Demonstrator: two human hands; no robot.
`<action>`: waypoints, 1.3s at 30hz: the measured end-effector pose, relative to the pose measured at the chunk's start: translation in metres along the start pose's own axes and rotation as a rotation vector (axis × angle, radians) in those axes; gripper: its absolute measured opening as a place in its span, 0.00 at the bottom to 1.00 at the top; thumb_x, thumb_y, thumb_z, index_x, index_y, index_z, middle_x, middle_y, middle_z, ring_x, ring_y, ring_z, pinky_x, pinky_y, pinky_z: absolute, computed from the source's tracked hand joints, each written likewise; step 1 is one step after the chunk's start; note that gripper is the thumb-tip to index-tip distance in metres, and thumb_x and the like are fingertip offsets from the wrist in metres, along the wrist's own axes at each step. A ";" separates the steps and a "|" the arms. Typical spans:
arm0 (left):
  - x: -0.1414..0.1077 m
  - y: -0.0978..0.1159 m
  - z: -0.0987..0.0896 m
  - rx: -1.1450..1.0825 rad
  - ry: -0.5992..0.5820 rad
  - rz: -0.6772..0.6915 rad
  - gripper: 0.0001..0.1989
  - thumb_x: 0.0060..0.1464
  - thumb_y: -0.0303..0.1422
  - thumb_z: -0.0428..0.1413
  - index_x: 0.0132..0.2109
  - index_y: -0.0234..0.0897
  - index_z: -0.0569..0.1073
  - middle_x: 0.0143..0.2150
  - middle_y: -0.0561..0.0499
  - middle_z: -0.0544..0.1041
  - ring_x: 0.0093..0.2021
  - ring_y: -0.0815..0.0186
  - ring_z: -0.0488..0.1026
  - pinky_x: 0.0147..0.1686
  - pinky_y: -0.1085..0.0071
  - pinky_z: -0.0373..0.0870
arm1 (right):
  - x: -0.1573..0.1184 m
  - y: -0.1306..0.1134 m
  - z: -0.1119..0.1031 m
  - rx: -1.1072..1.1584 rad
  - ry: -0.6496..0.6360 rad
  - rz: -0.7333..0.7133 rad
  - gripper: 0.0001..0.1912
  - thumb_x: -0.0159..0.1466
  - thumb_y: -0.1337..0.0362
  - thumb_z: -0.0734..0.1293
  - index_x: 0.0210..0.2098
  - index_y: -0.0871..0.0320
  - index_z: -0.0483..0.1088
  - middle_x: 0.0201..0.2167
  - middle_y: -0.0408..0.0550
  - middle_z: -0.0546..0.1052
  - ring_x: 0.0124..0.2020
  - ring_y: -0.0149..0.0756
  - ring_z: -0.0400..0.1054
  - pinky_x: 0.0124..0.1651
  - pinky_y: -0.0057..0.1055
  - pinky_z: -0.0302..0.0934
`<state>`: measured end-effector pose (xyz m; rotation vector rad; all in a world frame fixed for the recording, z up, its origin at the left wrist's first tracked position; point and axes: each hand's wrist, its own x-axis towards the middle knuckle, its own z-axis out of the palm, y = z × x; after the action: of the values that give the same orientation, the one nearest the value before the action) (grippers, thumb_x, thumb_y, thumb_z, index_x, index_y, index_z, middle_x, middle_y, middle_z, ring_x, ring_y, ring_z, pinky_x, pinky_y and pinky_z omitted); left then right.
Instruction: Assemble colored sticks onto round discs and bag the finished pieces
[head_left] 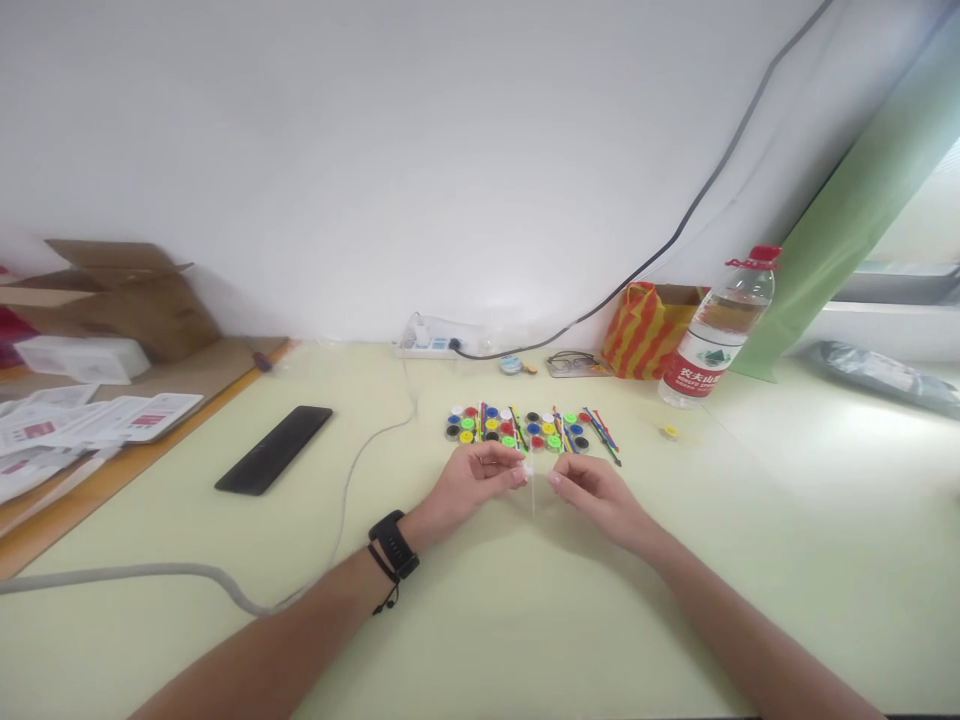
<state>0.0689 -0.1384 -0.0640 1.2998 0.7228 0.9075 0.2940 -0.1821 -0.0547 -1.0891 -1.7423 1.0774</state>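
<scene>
My left hand (484, 475) is closed in a pinch at a thin whitish strip (533, 495) that stands upright over the table. Just right of that strip, my right hand (596, 495) has its fingers curled together; whether anything small is between its fingertips I cannot make out. Beyond both hands lie rows of small round discs (491, 425) in white, red, blue, black, yellow and green. Among them are bundles of thin coloured strips (602, 435), which look like cable ties. The fingers partly cover the nearest discs.
A black flat slab (274, 450) and a grey cable (345, 490) lie to the left. At the back are a power strip (431, 348), glasses (571, 360), a striped bag (641, 330) and a large water bottle (716, 335). A yellow disc (669, 432) lies alone on the right.
</scene>
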 end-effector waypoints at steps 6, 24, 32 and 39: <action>0.001 0.004 0.000 -0.067 0.030 -0.014 0.15 0.55 0.38 0.67 0.47 0.34 0.81 0.40 0.45 0.81 0.39 0.64 0.78 0.47 0.66 0.74 | 0.001 0.005 -0.001 -0.039 0.012 0.009 0.18 0.70 0.50 0.63 0.30 0.56 0.64 0.25 0.40 0.64 0.27 0.32 0.56 0.29 0.30 0.51; 0.002 0.009 -0.003 -0.330 -0.040 -0.130 0.13 0.54 0.35 0.68 0.45 0.34 0.81 0.42 0.45 0.80 0.39 0.66 0.76 0.45 0.70 0.70 | 0.002 0.009 0.002 -0.155 -0.039 0.034 0.18 0.69 0.49 0.64 0.31 0.57 0.68 0.26 0.43 0.69 0.25 0.31 0.58 0.26 0.28 0.54; 0.002 0.008 -0.005 -0.357 -0.079 -0.137 0.12 0.60 0.37 0.63 0.45 0.32 0.80 0.42 0.44 0.78 0.37 0.68 0.74 0.40 0.72 0.68 | 0.002 0.006 0.000 -0.160 -0.032 0.018 0.16 0.69 0.51 0.64 0.31 0.56 0.68 0.27 0.43 0.70 0.26 0.31 0.59 0.27 0.28 0.56; 0.002 0.006 -0.004 -0.372 -0.058 -0.168 0.11 0.61 0.38 0.63 0.41 0.32 0.79 0.36 0.47 0.76 0.35 0.70 0.72 0.36 0.74 0.66 | 0.002 0.006 0.000 -0.164 -0.043 0.033 0.17 0.69 0.51 0.64 0.31 0.57 0.68 0.26 0.43 0.70 0.25 0.31 0.58 0.27 0.28 0.55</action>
<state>0.0655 -0.1342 -0.0583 0.9184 0.5749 0.8186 0.2946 -0.1790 -0.0603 -1.2062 -1.8793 0.9986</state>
